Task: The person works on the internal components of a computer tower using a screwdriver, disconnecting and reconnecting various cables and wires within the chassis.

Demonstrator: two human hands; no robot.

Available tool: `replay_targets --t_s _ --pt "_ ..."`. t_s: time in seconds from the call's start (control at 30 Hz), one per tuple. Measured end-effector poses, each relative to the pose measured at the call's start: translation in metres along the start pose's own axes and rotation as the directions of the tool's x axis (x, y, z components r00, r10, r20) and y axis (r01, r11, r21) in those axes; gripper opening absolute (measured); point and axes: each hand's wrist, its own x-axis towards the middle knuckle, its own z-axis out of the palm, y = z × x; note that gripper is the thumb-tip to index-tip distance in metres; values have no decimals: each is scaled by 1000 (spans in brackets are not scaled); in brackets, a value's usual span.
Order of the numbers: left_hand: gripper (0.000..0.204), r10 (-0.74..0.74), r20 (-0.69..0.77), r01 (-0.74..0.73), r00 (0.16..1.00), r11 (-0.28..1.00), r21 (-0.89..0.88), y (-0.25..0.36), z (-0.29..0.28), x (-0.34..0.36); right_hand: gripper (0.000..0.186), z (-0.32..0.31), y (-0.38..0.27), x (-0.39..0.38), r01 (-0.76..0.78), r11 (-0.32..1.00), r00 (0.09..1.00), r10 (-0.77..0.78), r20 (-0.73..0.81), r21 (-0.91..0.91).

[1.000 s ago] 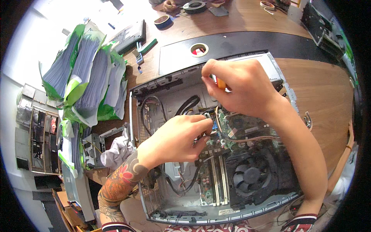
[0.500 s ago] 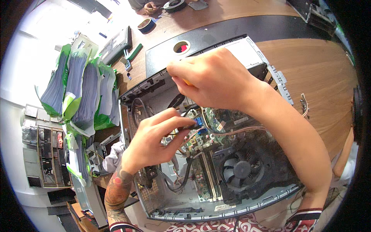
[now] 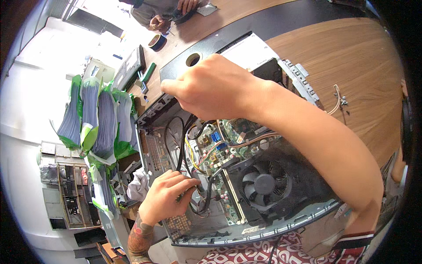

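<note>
An opened computer case (image 3: 268,237) lies before me, with a green circuit board (image 3: 228,207) and a black cooling fan (image 3: 264,184) inside. My left hand (image 3: 169,196) is low at the case's left side, its thumb and fingers closed on a black cable (image 3: 180,149). Above the far part of the case, my right hand (image 3: 211,88) is curled into a fist, back of the hand up; what it grips is hidden. Blue sockets (image 3: 216,137) show on the board, with nothing of my hands on them. Yellow wires (image 3: 190,152) run beside the black cables.
Paper stacks in green-white wrapping (image 3: 103,116) stand at the left. Beyond the case are a tape roll (image 3: 193,59), a dark tape roll (image 3: 157,42) and a green-handled tool (image 3: 150,72). Loose screws (image 3: 344,100) lie at right. Another person's hand (image 3: 157,22) is at the far edge.
My left hand has moved away from the blue sockets, down and toward the near left. My right hand has shifted left. The view has tilted, and the other person's hands show more.
</note>
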Motion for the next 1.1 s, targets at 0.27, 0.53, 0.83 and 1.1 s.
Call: replay_targets --t_s 0.27,0.53,0.83,1.1 --pt "32 -63 44 67 997 994 -82 7 2 5 21 -2 1 -4 5 1000 1000 -5 1 -20" --pt "28 -164 113 185 980 961 -207 8 6 9 16 -4 -1 -2 1 999 1000 -2 -26 -40" --pt "23 -194 141 227 971 934 -275 8 6 11 19 -5 1 1 -13 997 1000 14 24 -79" --pt "23 -207 132 236 969 936 -260 11 5 13 16 -3 4 -1 46 998 997 -48 -62 -37"
